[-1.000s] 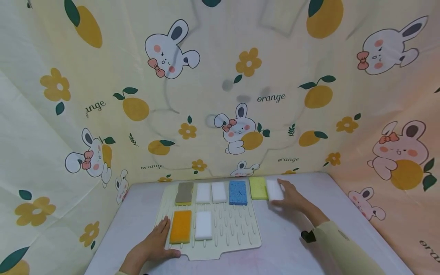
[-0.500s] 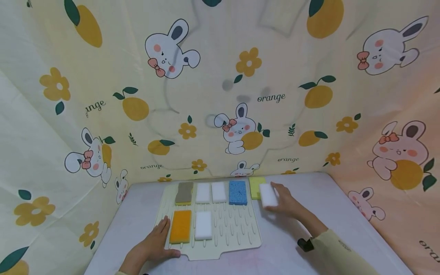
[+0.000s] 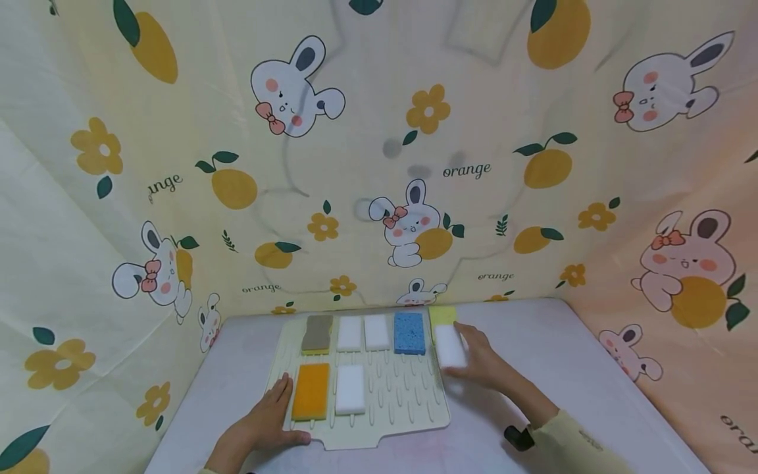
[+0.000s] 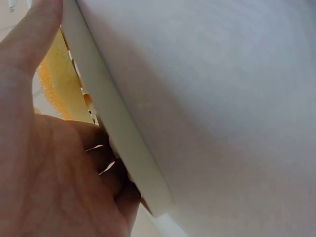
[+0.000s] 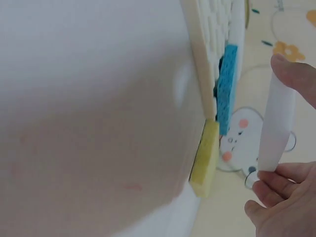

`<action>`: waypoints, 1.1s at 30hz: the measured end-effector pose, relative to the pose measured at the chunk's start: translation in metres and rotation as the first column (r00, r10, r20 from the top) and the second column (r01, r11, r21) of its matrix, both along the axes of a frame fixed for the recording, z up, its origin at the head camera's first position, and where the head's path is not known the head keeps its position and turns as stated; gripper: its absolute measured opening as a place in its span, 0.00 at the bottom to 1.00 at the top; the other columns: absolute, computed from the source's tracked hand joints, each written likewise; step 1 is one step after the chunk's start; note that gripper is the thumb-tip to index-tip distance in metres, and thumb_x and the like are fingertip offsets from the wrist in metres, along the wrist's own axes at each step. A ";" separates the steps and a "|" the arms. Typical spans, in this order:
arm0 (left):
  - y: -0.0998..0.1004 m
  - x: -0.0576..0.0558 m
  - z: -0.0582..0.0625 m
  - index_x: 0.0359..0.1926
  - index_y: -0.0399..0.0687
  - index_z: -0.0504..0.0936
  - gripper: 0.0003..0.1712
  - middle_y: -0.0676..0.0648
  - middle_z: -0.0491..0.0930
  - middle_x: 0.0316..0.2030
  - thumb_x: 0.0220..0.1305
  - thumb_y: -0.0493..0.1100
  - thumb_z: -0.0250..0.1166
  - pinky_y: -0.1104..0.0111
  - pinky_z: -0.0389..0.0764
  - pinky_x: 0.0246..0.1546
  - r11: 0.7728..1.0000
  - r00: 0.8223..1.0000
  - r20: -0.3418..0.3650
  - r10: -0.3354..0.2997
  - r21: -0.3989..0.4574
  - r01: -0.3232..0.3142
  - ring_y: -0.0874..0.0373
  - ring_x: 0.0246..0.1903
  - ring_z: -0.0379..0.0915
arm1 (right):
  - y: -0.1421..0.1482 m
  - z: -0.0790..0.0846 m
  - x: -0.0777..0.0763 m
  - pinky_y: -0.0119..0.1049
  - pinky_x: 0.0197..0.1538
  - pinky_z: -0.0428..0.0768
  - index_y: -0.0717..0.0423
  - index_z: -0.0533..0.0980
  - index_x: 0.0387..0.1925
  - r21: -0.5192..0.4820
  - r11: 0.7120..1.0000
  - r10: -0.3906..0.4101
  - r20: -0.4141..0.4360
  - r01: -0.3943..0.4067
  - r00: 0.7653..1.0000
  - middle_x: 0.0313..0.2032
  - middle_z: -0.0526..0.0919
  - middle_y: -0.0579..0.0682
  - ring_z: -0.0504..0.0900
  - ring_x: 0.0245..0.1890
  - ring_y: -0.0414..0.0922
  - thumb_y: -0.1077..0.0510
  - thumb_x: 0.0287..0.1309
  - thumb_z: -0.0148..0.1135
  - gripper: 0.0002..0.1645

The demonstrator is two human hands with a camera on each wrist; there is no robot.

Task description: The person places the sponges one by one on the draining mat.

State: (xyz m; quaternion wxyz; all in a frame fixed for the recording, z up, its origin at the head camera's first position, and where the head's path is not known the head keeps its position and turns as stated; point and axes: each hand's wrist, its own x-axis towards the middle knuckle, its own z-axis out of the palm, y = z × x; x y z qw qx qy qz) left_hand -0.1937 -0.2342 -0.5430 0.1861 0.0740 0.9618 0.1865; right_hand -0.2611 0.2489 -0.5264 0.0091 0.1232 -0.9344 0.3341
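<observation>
My right hand (image 3: 482, 361) holds a white sponge (image 3: 451, 345) by its two ends, thumb on one and fingers on the other. In the right wrist view the white sponge (image 5: 277, 123) is raised off the table. It overlaps a yellow-green sponge (image 3: 443, 315) lying beside the tray's back right corner. My left hand (image 3: 262, 418) rests at the left front edge of a pale ridged tray (image 3: 408, 395), fingers along its side and thumb at the front. Nearest to it on the tray is an orange sponge (image 3: 310, 392), with another white sponge (image 3: 351, 390) to its right.
Along the tray's back row lie a grey-topped sponge (image 3: 318, 334), two white sponges (image 3: 349, 333) and a blue sponge (image 3: 409, 333). A patterned curtain (image 3: 355, 145) rises behind and at both sides of the white table (image 3: 533, 329).
My right hand has carried the white sponge left and toward me, from beside the yellow-green sponge to in front of it, near the tray's right edge. The left hand has stayed put.
</observation>
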 end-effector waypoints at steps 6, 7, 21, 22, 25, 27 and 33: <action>0.000 0.001 0.001 0.83 0.29 0.53 0.78 0.29 0.46 0.84 0.49 0.75 0.80 0.36 0.55 0.79 1.000 1.000 -0.005 -0.014 -0.003 0.013 0.30 0.82 0.48 | -0.014 -0.002 0.012 0.68 0.73 0.69 0.69 0.53 0.82 -0.005 1.000 0.019 -0.006 -0.019 1.000 0.77 0.60 0.72 0.62 0.75 0.69 0.44 0.49 0.88 0.74; 0.001 0.001 0.001 0.83 0.29 0.53 0.78 0.29 0.46 0.84 0.49 0.74 0.80 0.36 0.55 0.79 1.000 1.000 -0.005 -0.013 -0.003 0.013 0.30 0.82 0.48 | -0.017 -0.003 0.013 0.68 0.73 0.69 0.69 0.53 0.82 -0.004 1.000 0.023 -0.006 -0.023 1.000 0.77 0.61 0.72 0.62 0.75 0.69 0.44 0.48 0.88 0.74; -0.001 -0.001 -0.002 0.83 0.28 0.53 0.78 0.29 0.46 0.84 0.50 0.75 0.79 0.37 0.55 0.80 1.000 0.999 -0.025 -0.025 0.000 0.025 0.31 0.82 0.47 | -0.055 -0.013 0.026 0.68 0.74 0.69 0.68 0.54 0.83 -0.069 0.996 0.058 0.001 -0.058 0.998 0.78 0.62 0.69 0.60 0.77 0.68 0.43 0.46 0.89 0.75; -0.001 -0.001 -0.002 0.83 0.29 0.53 0.78 0.29 0.45 0.84 0.50 0.75 0.79 0.37 0.54 0.80 1.000 0.999 -0.022 -0.025 -0.001 0.025 0.31 0.82 0.47 | -0.058 -0.014 0.027 0.68 0.74 0.69 0.68 0.54 0.83 -0.067 0.996 0.060 0.003 -0.060 0.998 0.78 0.62 0.69 0.60 0.77 0.68 0.43 0.46 0.89 0.75; -0.002 -0.002 -0.004 0.83 0.29 0.53 0.79 0.30 0.45 0.84 0.49 0.76 0.79 0.36 0.54 0.80 1.000 1.000 -0.015 -0.018 -0.006 0.018 0.31 0.82 0.47 | -0.066 -0.014 0.029 0.68 0.74 0.69 0.69 0.55 0.82 -0.070 0.995 0.073 0.010 -0.072 0.997 0.78 0.62 0.70 0.60 0.77 0.69 0.43 0.45 0.89 0.75; -0.002 -0.002 -0.006 0.83 0.30 0.53 0.80 0.30 0.45 0.84 0.48 0.77 0.78 0.37 0.54 0.80 1.000 1.000 -0.011 -0.014 -0.010 0.014 0.32 0.82 0.47 | -0.071 -0.014 0.031 0.68 0.74 0.69 0.69 0.55 0.82 -0.068 0.994 0.086 0.009 -0.086 0.996 0.78 0.62 0.70 0.60 0.77 0.69 0.43 0.46 0.89 0.74; -0.004 -0.004 -0.009 0.83 0.30 0.52 0.81 0.30 0.45 0.84 0.47 0.78 0.78 0.36 0.54 0.80 1.000 1.000 -0.006 -0.011 -0.009 0.011 0.31 0.82 0.46 | -0.085 -0.017 0.032 0.68 0.77 0.63 0.71 0.54 0.82 -0.071 0.991 0.114 0.008 -0.113 0.993 0.78 0.60 0.72 0.58 0.79 0.70 0.44 0.46 0.89 0.75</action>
